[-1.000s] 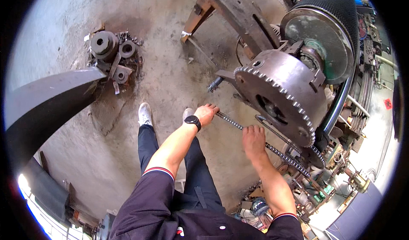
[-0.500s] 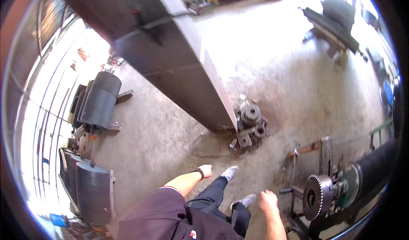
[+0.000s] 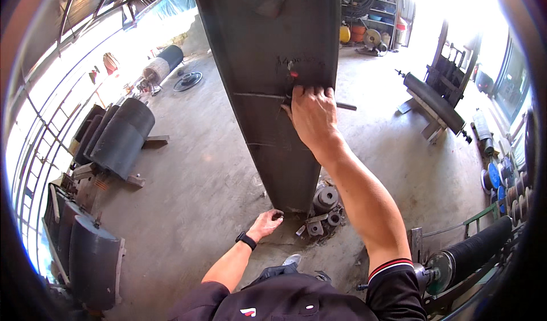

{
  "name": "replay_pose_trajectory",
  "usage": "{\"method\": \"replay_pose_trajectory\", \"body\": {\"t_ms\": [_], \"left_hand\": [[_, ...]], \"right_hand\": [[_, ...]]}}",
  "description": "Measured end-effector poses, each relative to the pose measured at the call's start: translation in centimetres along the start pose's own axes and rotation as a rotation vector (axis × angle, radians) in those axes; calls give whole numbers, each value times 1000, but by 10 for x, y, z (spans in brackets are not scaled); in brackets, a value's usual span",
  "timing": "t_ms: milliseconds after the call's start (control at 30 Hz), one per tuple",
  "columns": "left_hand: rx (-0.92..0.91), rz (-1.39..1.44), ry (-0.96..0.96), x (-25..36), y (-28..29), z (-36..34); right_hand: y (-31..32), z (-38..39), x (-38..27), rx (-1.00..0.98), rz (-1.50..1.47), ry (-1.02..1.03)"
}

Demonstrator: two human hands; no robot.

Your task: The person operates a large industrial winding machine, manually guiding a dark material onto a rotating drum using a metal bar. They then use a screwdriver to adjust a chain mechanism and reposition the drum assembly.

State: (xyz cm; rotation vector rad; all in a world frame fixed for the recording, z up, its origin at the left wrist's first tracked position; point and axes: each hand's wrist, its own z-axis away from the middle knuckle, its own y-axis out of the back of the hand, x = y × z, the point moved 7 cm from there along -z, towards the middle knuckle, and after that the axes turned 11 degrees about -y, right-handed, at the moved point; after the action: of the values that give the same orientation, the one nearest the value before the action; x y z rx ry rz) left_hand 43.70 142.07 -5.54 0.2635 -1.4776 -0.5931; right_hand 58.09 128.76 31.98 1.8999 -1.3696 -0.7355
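Observation:
In front of me rises a broad dark steel column [image 3: 273,156], with pale lines and faint chalky marks across its face. My right hand [image 3: 313,113] is raised against it, fingers curled round something dark that they mostly hide. Just above those fingers shows a small red spot [image 3: 294,74]. A thin dark rod [image 3: 346,106] sticks out past the column's right edge, beside this hand. Lower down, near the column's foot, my left hand [image 3: 265,225] is closed, with a small dark bit at its fingertips that I cannot make out.
Metal rings and blocks [image 3: 327,201] are heaped at the column's base. Large dark rollers [image 3: 122,136] stand on the left. At the lower right lies a black roller [image 3: 481,247] on a frame; farther back is a roller stand [image 3: 436,101]. Shelves [image 3: 382,7] fill the back.
The view has swung up and nearer to the column. My right hand has risen from my side to the column face. My left hand now shows close to the column's foot.

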Motion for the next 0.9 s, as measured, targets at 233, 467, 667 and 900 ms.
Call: {"method": "replay_pose_trajectory", "body": {"t_ms": [233,467,667,900], "left_hand": [[-14,74,-81,-3,17,-11],[-155,-18,-488,114,-1,-33],[-535,138,-806,196,-104,-13],[-545,19,-1756,419,-247,51]], "right_hand": [[-63,44,-14,5,-114,41],[-12,172,60,-16,-409,-177],[14,376,200,-161,-327,-911],[172,556,303,87,-196,-1455]]}}
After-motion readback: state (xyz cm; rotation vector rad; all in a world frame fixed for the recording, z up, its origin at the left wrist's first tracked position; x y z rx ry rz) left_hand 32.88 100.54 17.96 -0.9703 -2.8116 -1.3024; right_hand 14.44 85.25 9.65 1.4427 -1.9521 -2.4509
